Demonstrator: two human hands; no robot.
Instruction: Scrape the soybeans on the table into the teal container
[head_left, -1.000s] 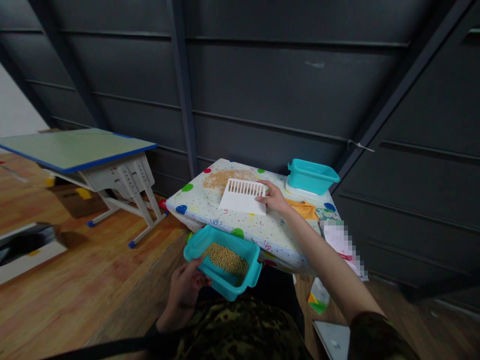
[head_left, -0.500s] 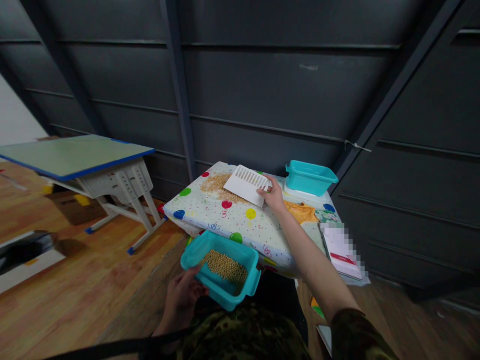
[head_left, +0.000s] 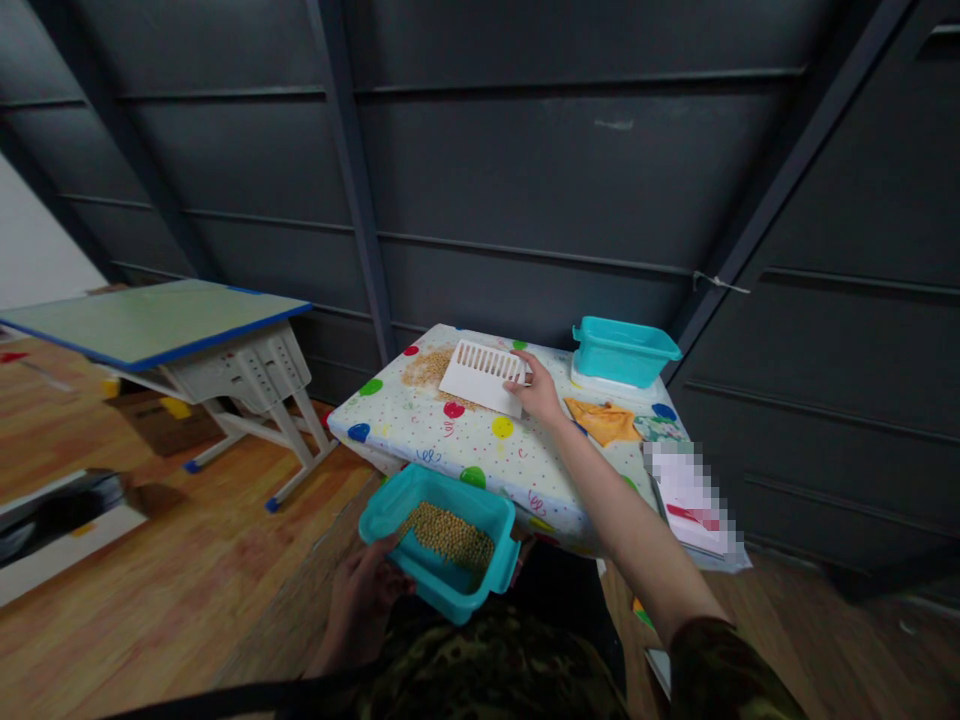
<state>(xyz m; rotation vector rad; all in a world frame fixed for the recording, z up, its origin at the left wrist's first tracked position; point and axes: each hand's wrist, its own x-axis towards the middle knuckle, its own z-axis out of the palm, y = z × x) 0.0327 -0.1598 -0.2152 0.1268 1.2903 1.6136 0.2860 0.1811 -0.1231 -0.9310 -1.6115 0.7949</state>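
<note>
Head view. The right hand (head_left: 536, 388) pinches a slotted white scoop (head_left: 480, 382) between its fingers, against loose beans (head_left: 424, 369) on the worktop (head_left: 416, 428). The left hand (head_left: 367, 585) has its fingers on a tub (head_left: 459, 488) of beans before the near edge. Beans could slip through the slots; a one-sided hold could tip the tub.

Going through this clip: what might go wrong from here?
The nearer turquoise tub, held on one side by the left hand, might tip and spill its beans. Loose beans scattered on the table might roll off its edge, or slip through the slots of the white scoop in the right hand.
</note>
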